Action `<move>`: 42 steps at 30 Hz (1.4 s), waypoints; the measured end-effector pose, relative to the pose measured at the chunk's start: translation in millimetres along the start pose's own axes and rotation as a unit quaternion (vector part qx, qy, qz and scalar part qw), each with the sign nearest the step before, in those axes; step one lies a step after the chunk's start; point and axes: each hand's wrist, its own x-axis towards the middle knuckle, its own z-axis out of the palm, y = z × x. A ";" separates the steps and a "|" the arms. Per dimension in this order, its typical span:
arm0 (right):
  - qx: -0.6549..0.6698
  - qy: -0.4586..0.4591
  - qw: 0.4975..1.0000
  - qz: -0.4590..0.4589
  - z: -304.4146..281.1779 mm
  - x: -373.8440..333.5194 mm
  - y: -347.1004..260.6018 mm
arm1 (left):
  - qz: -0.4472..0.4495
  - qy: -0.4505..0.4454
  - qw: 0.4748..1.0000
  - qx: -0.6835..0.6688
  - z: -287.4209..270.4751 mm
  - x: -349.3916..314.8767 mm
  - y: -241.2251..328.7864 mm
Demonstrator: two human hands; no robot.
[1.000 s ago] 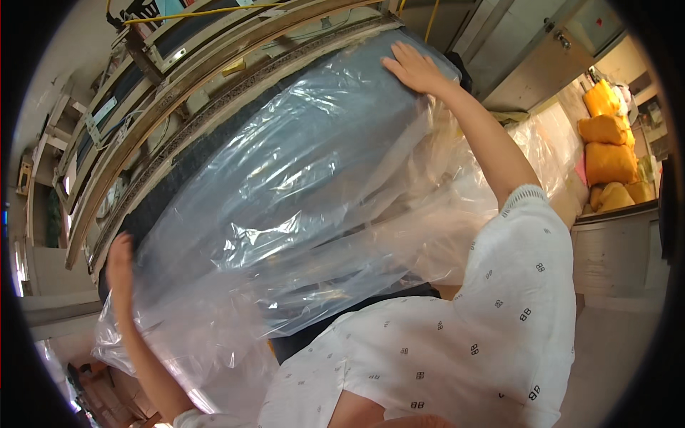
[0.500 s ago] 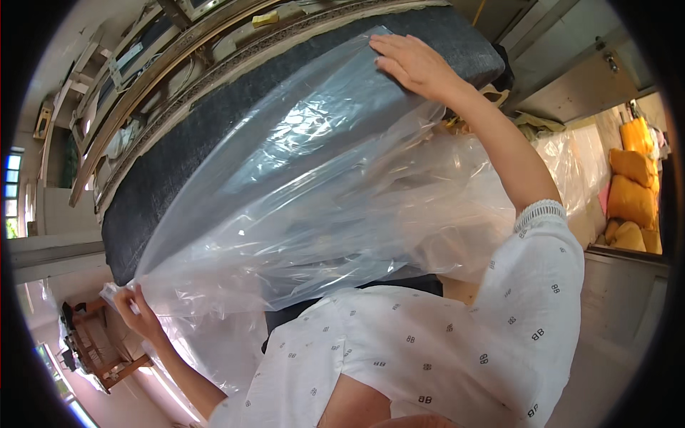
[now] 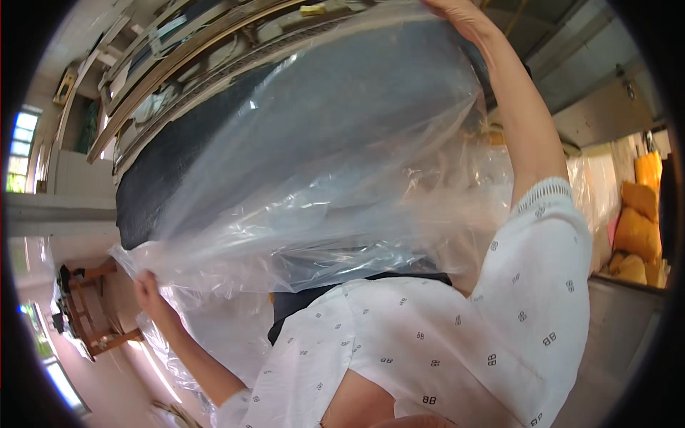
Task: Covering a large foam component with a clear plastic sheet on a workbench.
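Note:
A large clear plastic sheet (image 3: 307, 192) stretches between my two hands over a long table with a dark grey padded top (image 3: 146, 192). Down at the left, my left hand (image 3: 148, 289) is closed on the sheet's near corner. My right hand (image 3: 464, 18) is raised at the far right, at the top edge of the picture. It grips the sheet's far edge, with its fingertips partly cut off. Between the hands the plastic is wrinkled and shiny, and the dark surface shows through it.
Wooden rails (image 3: 178, 60) run along the table's far side, with a small yellow block (image 3: 312, 10) on them. More plastic hangs by my left forearm. A brown wooden stool-like frame (image 3: 96, 314) is at the left. Orange-yellow bundles (image 3: 635, 225) are stacked at the right.
My right hand has gone from lying flat on the sheet to farther off and up, drawing the plastic across more of the dark top. My left hand keeps its hold, slightly shifted.

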 end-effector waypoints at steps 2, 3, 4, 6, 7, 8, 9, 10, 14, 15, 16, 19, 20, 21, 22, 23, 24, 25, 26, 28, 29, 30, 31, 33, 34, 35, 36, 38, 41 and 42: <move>0.033 0.070 0.997 -0.024 19.5 -6.0 -18.6 | 0.012 0.041 0.975 -0.216 17.8 35.4 21.4; 0.072 0.144 0.986 -0.045 30.6 -2.0 -20.6 | -0.001 0.066 0.953 -0.297 16.8 61.0 18.6; 0.073 0.136 0.987 -0.048 25.7 9.6 -8.2 | 0.023 0.082 0.950 -0.302 20.5 91.2 8.6; -0.268 0.281 0.896 -0.217 0.9 31.8 44.2 | 0.073 0.088 0.980 -0.163 55.9 142.6 8.0; -0.306 0.291 0.879 -0.219 8.3 30.1 60.4 | 0.110 0.066 0.979 -0.158 80.1 157.7 0.4; -0.305 0.288 0.880 -0.222 15.0 26.8 78.1 | 0.148 0.045 0.975 -0.156 101.9 171.7 -7.0; -0.278 0.314 0.892 -0.170 17.5 23.4 93.6 | 0.143 0.059 0.984 -0.090 120.5 188.3 -20.0; -0.248 0.336 0.901 -0.118 19.3 25.4 100.3 | 0.135 0.074 0.988 -0.022 133.0 202.8 -28.5; -0.263 0.338 0.898 -0.099 6.9 34.8 107.1 | 0.131 0.069 0.987 -0.064 166.9 236.9 -14.2; -0.305 0.337 0.885 -0.105 -0.9 38.9 112.8 | 0.130 0.061 0.987 -0.070 172.4 248.3 -16.8; -0.344 0.334 0.870 -0.116 0.9 45.3 111.0 | 0.131 0.057 0.987 -0.076 174.3 254.8 -15.6; -0.362 0.333 0.866 -0.091 3.0 49.0 104.6 | 0.128 0.053 0.988 -0.064 179.0 264.3 -13.0; -0.364 0.331 0.866 -0.090 1.6 50.2 105.8 | 0.131 0.053 0.989 -0.046 182.1 264.1 -7.2; -0.360 0.340 0.865 -0.082 -0.6 50.9 106.2 | 0.128 0.052 0.989 -0.047 184.2 262.5 -2.4; -0.356 0.349 0.864 -0.074 -4.6 51.8 106.9 | 0.133 0.048 0.988 -0.054 184.6 259.2 5.0; -0.352 0.323 0.876 -0.058 -9.8 52.6 107.0 | 0.139 0.044 0.987 -0.062 185.9 257.7 7.9; -0.354 0.323 0.876 -0.058 -11.9 53.4 110.3 | 0.137 0.043 0.988 -0.064 187.1 260.8 4.6; -0.360 0.337 0.866 -0.086 -10.3 54.4 112.7 | 0.125 0.069 0.990 -0.021 186.1 264.1 3.0; -0.366 0.350 0.855 -0.114 -10.0 56.0 113.5 | 0.112 0.095 0.989 0.021 186.2 266.5 1.1; -0.374 0.364 0.848 -0.092 -2.8 51.8 109.7 | 0.114 0.099 0.987 0.054 184.2 265.3 -0.5; -0.379 0.378 0.842 -0.068 2.5 51.1 106.8 | 0.119 0.102 0.984 0.088 181.8 262.5 0.4; -0.381 0.375 0.842 -0.069 3.7 54.4 106.9 | 0.115 0.103 0.984 0.088 179.2 260.0 -0.4; -0.364 0.390 0.843 -0.062 2.2 54.6 107.2 | 0.118 0.109 0.985 0.066 179.3 258.3 -0.3; -0.350 0.404 0.843 -0.055 -2.1 55.2 107.9 | 0.127 0.110 0.985 0.041 179.3 256.4 -0.3; -0.329 0.409 0.850 -0.050 -5.3 55.9 107.3 | 0.123 0.110 0.985 0.042 177.3 256.5 -3.4; -0.307 0.413 0.856 -0.046 -8.6 56.9 106.5 | 0.131 0.110 0.985 0.024 174.9 257.6 -7.3; -0.285 0.417 0.862 -0.041 -10.4 58.5 106.6 | 0.139 0.110 0.984 0.006 172.5 257.9 -10.1; -0.291 0.426 0.856 -0.048 -11.3 58.6 105.3 | 0.130 0.102 0.986 -0.010 169.9 259.4 -13.0; -0.308 0.393 0.866 -0.030 -22.2 62.8 105.8 | 0.124 0.110 0.983 -0.077 163.2 271.9 -28.8; -0.334 0.391 0.858 -0.013 -16.7 63.7 102.2 | 0.134 0.103 0.985 -0.044 160.8 275.5 -32.9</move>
